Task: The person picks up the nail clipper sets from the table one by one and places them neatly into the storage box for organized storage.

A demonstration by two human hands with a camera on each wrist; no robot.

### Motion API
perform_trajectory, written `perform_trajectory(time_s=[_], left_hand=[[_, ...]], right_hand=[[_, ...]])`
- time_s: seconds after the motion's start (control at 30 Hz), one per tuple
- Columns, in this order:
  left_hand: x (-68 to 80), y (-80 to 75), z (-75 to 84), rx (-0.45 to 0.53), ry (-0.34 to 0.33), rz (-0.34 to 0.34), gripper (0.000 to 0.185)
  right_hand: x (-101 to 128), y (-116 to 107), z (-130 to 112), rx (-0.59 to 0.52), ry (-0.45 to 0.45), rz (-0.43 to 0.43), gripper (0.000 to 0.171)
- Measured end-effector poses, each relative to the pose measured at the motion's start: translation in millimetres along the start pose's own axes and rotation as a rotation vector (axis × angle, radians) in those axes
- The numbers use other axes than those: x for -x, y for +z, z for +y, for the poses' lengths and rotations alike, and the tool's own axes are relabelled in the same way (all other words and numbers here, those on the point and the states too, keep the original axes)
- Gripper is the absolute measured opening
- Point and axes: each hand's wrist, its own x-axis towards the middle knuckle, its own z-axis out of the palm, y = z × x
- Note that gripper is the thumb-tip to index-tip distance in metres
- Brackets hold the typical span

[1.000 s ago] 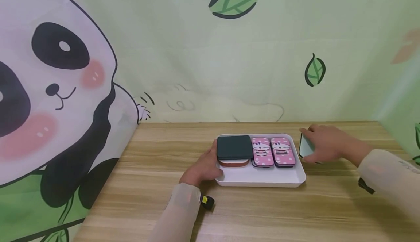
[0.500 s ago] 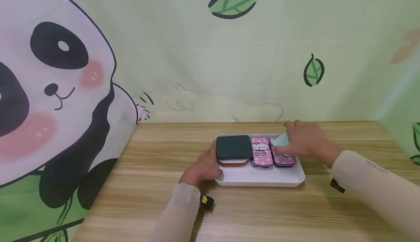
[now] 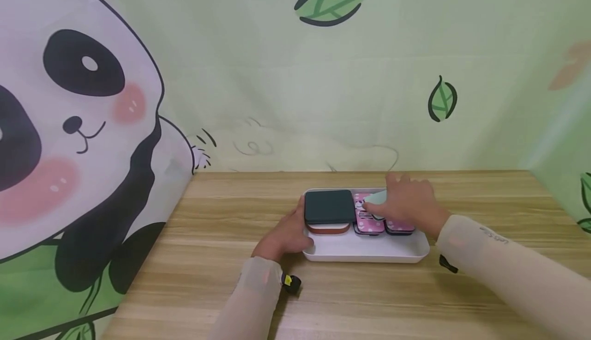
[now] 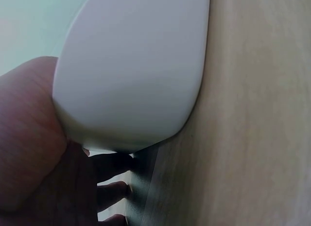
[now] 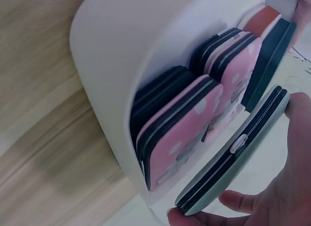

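My right hand [image 3: 411,201] pinches a pale green folding compact mirror [image 5: 228,158] by its edges, over the pink compacts. In the right wrist view it tilts, its dark seam and small clasp showing. Below it, two stacks of pink cat-print compacts [image 5: 182,138] stand side by side in a white tray [image 3: 378,246]. To their left a dark green square compact [image 3: 330,206] lies on a white-and-brown piece [image 3: 329,230]. My left hand [image 3: 285,235] holds the tray's left end, thumb at the front corner; the left wrist view shows fingers beyond the tray wall.
The tray stands on a wood-grain table [image 3: 351,299] near its back edge. Behind it hangs a pale green cloth [image 3: 277,83] printed with leaves and a large panda. A strip of bare tray floor lies in front of the compacts.
My right hand has carried the pale green compact leftward from beside the tray's right end to above the pink compacts. My left hand stays at the tray's left end.
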Motion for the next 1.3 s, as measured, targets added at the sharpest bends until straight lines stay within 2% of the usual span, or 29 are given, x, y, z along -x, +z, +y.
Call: perform_trajectory(time_s=[0.3,0.47,0.7,0.8,0.97,1.07,1.17,1.3], left_hand=[[2.2,-1.6,0.3,0.014,0.004,0.002,0.112],[1.8,-1.2,0.3,0.011,0.003,0.005,0.111],[1.4,-0.7,0.4,0.014,-0.007,0.000,0.112],[0.0,-0.1,-0.5,0.008,-0.010,-0.003,0.113],[-3.8,1.5,-2.5,-0.007,-0.016,-0.007,0.114],[-4.4,1.6,-3.0,-0.009,-0.023,-0.014,0.114],[-2.7,1.1,-2.0,0.000,-0.016,-0.014,0.113],[-1.0,1.6,-0.7,0.006,-0.010,-0.011,0.113]], right_hand=[[-3,5,-11,0.060,0.030,-0.031,0.105],[-3,10,-15,0.058,0.029,-0.059,0.101],[-1,13,-11,0.088,0.008,-0.026,0.099],[1,12,-6,0.067,-0.064,0.024,0.087],[4,9,2,0.022,-0.262,0.083,0.066],[5,7,9,-0.016,-0.340,0.053,0.062],[4,8,18,-0.058,-0.427,-0.018,0.063],[3,14,26,-0.094,-0.480,-0.091,0.065]])
